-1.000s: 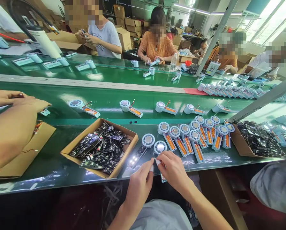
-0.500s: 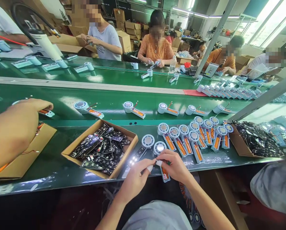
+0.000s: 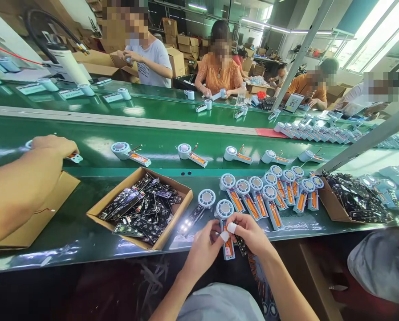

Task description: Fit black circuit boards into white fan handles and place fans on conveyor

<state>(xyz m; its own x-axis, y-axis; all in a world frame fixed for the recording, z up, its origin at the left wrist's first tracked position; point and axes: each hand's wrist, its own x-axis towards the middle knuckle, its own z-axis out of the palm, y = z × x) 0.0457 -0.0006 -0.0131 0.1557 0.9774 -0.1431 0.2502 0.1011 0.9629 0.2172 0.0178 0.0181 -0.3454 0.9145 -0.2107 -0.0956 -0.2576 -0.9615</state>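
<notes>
Close together over the open handle of a small fan: left hand and right hand, with fingers curled in and white-wrapped thumbs almost meeting. Cannot tell whether pinched on a wire or on nothing, with the fingertips too small to read. Below the right hand, a dark circuit board, partly hidden. Round head of the fan at the near edge of the bench, with the handle jutting past toward the person, orange-filled side up, presumably for easy reach inside.

Just left, a second fan, with small lights lit along the handle. Farther left, a cardboard box of loose boards, likely set there for a short reach. To the right, a cluster of fans, mostly handles toward the person, perhaps for quick picking up.

Beyond the glossy bench, a green belt with spaced fans, and a co-worker's hand at the left. Across, people at work; behind, stacked cartons, strip lights and bright windows.
</notes>
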